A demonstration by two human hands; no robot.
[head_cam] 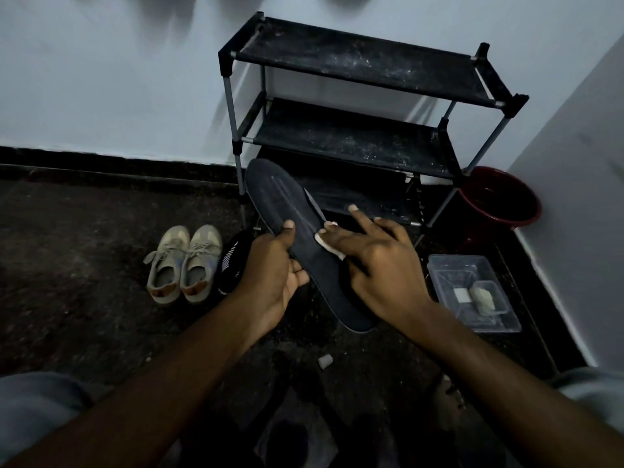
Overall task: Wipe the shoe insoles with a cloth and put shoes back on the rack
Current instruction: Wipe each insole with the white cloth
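Gripping a dark insole (304, 236) by its left edge, the left hand (270, 275) is curling its thumb over the top face and its fingers underneath, holding it tilted in the air just near of the black three-shelf rack (354, 59). The right hand (381, 265) is lying flat with straight fingers, pressing a small white cloth (329, 245) onto the insole's right edge, while its index finger (359, 217) is pointing up and away. A pair of beige shoes (184, 265) is sitting on the floor to the left, with a black shoe (231, 261) lying just beside them. A red bucket (521, 221) is standing far right, and a clear plastic container (506, 320) is resting nearer.
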